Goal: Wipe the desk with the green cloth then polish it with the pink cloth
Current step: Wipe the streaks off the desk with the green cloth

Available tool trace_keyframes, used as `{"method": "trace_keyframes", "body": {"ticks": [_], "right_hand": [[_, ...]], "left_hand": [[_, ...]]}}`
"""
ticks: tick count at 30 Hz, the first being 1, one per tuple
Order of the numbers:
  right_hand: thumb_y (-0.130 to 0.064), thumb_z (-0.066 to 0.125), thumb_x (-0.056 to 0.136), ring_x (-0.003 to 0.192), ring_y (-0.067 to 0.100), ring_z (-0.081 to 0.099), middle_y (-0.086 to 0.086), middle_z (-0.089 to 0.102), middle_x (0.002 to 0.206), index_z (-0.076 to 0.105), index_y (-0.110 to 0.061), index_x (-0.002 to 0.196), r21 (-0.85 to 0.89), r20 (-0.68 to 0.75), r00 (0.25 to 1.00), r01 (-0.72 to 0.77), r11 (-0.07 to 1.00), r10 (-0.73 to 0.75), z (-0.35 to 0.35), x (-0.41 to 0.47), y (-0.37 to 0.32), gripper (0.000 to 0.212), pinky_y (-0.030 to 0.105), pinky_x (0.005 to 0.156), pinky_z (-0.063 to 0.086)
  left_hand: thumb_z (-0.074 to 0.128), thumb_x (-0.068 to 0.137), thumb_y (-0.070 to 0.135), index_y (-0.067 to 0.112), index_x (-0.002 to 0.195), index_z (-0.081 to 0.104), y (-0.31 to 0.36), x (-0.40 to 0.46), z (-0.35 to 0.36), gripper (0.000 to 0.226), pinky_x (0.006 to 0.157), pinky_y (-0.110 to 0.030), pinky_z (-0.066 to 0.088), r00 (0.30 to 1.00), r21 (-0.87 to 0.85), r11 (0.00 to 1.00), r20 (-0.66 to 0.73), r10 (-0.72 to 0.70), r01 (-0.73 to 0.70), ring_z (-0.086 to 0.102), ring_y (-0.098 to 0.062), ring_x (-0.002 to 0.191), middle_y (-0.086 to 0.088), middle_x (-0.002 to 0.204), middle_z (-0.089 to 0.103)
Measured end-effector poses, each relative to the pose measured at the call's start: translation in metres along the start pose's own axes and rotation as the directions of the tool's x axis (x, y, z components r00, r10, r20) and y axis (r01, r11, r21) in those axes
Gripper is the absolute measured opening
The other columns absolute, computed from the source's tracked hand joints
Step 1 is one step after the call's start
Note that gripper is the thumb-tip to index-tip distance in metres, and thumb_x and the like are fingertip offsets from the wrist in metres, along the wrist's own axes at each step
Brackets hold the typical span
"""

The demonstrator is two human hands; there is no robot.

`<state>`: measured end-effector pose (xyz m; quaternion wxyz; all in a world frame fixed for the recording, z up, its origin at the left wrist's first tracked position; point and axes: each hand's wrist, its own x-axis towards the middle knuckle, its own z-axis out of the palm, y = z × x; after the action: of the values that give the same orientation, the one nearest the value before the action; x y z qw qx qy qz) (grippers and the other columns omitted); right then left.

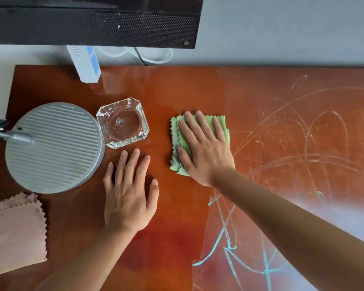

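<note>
The green cloth (200, 143) is lying folded in layers near the middle of the reddish-brown worktop (177, 206), its zigzag edges showing on the left and far sides. The right hand (204, 150) is pressing flat on top of it, fingers (200, 124) stretched out and slightly spread, the palm covering the cloth's near right part rather than gripping it. To the right of the cloth, pale chalky scribbles (303, 143) are looping across the worktop, and bluish-green ones (229, 246) are running along the near right part; the surface to the left of the cloth is looking glossy and free of marks. The left hand (130, 194) is resting palm down on the bare worktop, just left of the cloth and apart from it, fingers extended and loosely spread, holding nothing. Just beyond its fingertips a square glass ashtray (123, 122) is sitting with specks of residue inside, right beside the round ribbed grey lamp base (55, 148). The pink cloth (15, 232) is lying at the near left edge of the worktop, well apart from both hands. At the far edge a white and blue box (85, 64) is standing under a dark monitor (93, 22).
</note>
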<state>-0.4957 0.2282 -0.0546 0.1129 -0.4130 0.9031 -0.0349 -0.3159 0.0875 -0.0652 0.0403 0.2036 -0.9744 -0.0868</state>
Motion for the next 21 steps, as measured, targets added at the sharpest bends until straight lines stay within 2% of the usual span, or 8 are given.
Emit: {"method": "trace_keyframes", "body": {"ticks": [2,6,12,17,21], "right_hand": [[-0.06,0.012,0.103,0.157,0.023,-0.004,0.0,0.006,0.17,0.01,-0.024,0.162,-0.015,-0.007,1.0,0.003,1.0,-0.003,-0.003,0.017,0.007,0.07,0.051,0.126,-0.003],[-0.061,0.009,0.1,0.157,0.023,-0.002,0.0,0.006,0.171,0.01,-0.023,0.163,-0.016,-0.041,0.995,-0.088,0.996,0.087,-0.019,0.08,0.031,0.073,0.05,0.126,-0.003],[-0.061,0.009,0.099,0.157,0.024,0.0,0.001,0.007,0.171,0.011,-0.022,0.163,-0.023,-0.059,0.996,-0.07,0.997,0.068,-0.02,0.106,0.035,0.074,0.052,0.126,0.001],[-0.059,0.012,0.102,0.157,0.026,0.002,0.003,0.011,0.171,0.013,-0.02,0.163,0.037,-0.087,0.987,-0.129,0.991,0.131,-0.012,0.063,0.016,0.072,0.053,0.126,0.002],[-0.057,0.017,0.104,0.157,0.026,0.002,0.003,0.012,0.17,0.015,-0.018,0.163,0.053,-0.059,0.994,-0.084,0.995,0.087,0.006,-0.026,-0.011,0.07,0.053,0.126,0.003]], "left_hand": [[0.037,0.099,0.04,0.013,0.147,0.048,-0.001,0.0,0.001,0.056,0.121,-0.057,0.018,1.0,0.003,1.0,-0.002,-0.001,0.001,0.026,-0.033,0.152,-0.011,0.162,0.035],[0.037,0.099,0.041,0.014,0.147,0.047,-0.002,-0.001,0.002,0.056,0.122,-0.056,0.017,1.0,0.005,1.0,-0.013,-0.003,0.003,0.026,-0.033,0.152,-0.01,0.162,0.035],[0.039,0.098,0.041,0.015,0.147,0.047,0.0,-0.001,0.001,0.056,0.122,-0.055,0.017,1.0,0.008,1.0,-0.004,-0.015,0.015,0.027,-0.033,0.152,-0.01,0.162,0.036],[0.039,0.099,0.041,0.015,0.148,0.046,0.0,-0.001,0.001,0.056,0.123,-0.053,0.015,1.0,0.005,1.0,-0.01,-0.012,0.012,0.027,-0.032,0.152,-0.01,0.162,0.036],[0.039,0.099,0.041,0.015,0.148,0.045,0.001,0.0,0.001,0.056,0.123,-0.053,0.014,1.0,0.008,1.0,-0.006,-0.015,0.015,0.025,-0.032,0.152,-0.01,0.162,0.035]]}}
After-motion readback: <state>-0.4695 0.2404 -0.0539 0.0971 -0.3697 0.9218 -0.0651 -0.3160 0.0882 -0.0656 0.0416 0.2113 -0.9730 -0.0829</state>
